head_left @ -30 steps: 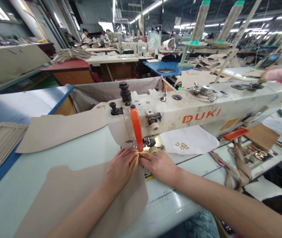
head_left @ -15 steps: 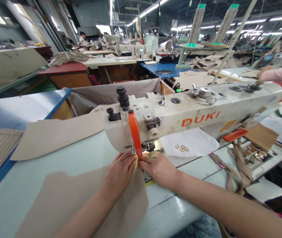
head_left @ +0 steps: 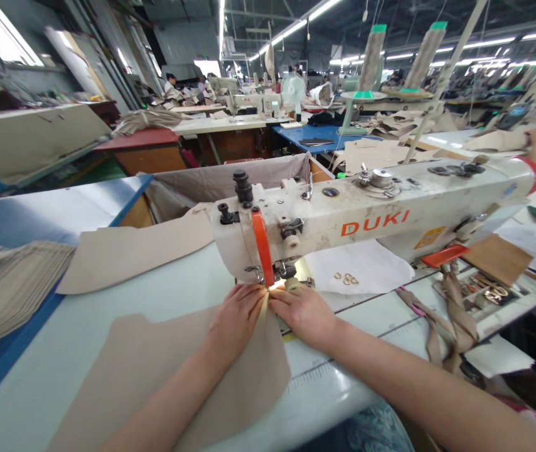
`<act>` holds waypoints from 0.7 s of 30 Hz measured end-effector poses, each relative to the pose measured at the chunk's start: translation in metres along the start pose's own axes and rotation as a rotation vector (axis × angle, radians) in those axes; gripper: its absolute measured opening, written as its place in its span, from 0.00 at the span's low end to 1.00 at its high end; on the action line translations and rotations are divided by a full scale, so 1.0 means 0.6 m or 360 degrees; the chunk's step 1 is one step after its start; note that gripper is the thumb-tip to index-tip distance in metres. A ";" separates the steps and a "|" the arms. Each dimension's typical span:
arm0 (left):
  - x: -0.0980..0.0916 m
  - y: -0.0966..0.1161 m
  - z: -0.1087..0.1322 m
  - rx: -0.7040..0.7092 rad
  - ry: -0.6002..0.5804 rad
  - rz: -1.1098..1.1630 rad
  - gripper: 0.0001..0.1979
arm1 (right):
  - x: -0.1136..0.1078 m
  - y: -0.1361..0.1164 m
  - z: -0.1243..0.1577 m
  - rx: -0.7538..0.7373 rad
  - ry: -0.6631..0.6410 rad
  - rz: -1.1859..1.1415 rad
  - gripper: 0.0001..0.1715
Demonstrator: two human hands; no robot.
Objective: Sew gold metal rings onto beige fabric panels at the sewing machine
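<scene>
Holds a tan sheet (head_left: pixel 155 358) under the loosely curled left hand (head_left: pixel 240 317) and fingertips of the half-closed right hand (head_left: pixel 303 314), at the sewing machine (head_left: pixel 371 204).

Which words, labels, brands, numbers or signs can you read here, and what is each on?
"DUKI": orange letters on the sewing machine.
Yellow label, same machine: print too small to read.
Ruler scale on the tabletop: numbers too small and blurred.
Background: nothing legible.

Beige panel (head_left: pixel 155 358), white-and-orange sewing machine (head_left: pixel 319 210)
</scene>
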State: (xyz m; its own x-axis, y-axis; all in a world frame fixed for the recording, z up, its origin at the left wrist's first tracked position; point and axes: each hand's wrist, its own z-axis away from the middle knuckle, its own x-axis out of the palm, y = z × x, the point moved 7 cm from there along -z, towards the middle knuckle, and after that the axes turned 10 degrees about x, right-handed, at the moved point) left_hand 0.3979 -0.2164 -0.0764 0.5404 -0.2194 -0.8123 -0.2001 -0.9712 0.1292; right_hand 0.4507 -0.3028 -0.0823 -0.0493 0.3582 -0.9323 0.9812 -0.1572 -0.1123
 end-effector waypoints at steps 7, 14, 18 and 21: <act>0.014 0.004 0.022 0.0046 -0.0205 -0.0044 0.18 | -0.009 -0.011 0.013 -0.0148 0.0031 -0.0093 0.05; 0.026 0.002 0.032 0.0121 -0.0266 -0.0116 0.18 | -0.003 -0.010 0.010 -0.0158 -0.0015 -0.0126 0.07; 0.023 0.000 0.029 0.0084 -0.0245 -0.0070 0.17 | 0.001 -0.009 0.008 -0.0165 -0.0022 -0.0131 0.08; 0.020 -0.001 0.024 0.0062 -0.0230 -0.0071 0.17 | 0.002 -0.009 0.007 -0.0186 -0.0021 -0.0132 0.08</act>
State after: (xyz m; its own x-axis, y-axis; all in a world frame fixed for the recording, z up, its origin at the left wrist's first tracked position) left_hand 0.3927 -0.2170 -0.0945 0.4267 -0.1579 -0.8905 -0.2118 -0.9747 0.0714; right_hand 0.4443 -0.3055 -0.0843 -0.1325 0.3533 -0.9261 0.9887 -0.0191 -0.1487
